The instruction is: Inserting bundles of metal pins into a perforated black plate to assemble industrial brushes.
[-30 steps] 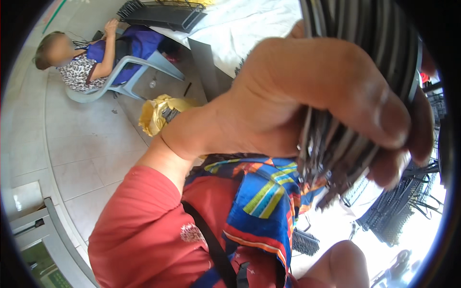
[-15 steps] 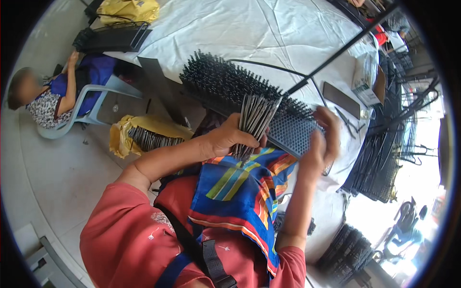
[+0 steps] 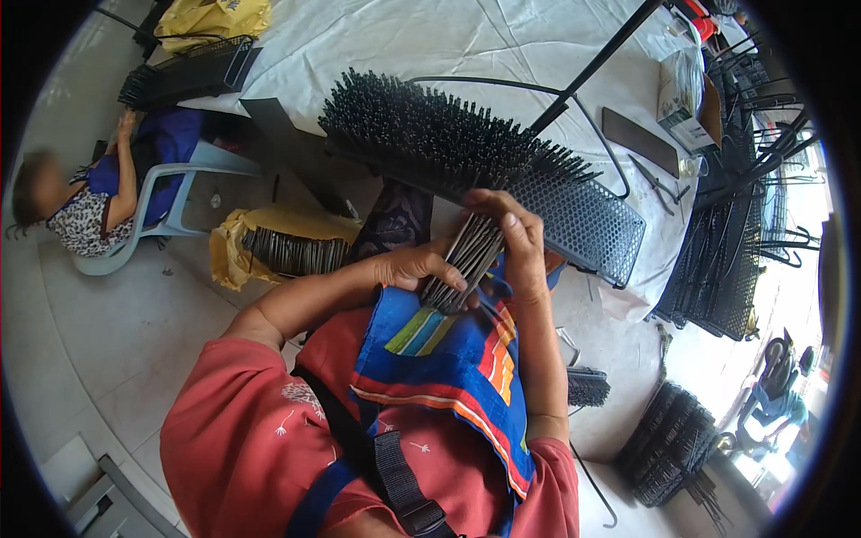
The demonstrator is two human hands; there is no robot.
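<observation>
My left hand (image 3: 414, 268) is closed around the lower part of a bundle of thin metal rods (image 3: 470, 257), held tilted above my lap. At the bundle's upper end, my right hand (image 3: 518, 238) has its fingers bent over the tips and its thumb against the side. Just beyond my hands lies a long black perforated panel (image 3: 599, 222). Black-tipped upright rods (image 3: 408, 130) stand densely over its left and middle part, while bare holes show at its right end. A thin black frame rod (image 3: 484, 81) arches behind the panel.
At left, a yellow sack (image 3: 235, 255) full of rods lies beside a seated person (image 3: 103, 193) on a plastic chair (image 3: 175, 175). White sheeting (image 3: 359, 45) covers the table. A dark flat plate (image 3: 639, 142), pliers-like tool (image 3: 659, 184) and open box (image 3: 689, 112) lie right, near stacked black racks (image 3: 717, 260).
My right hand has come left from the panel's bare end onto the top of the rod bundle. The bundle and my left hand have moved slightly lower, nearer my lap.
</observation>
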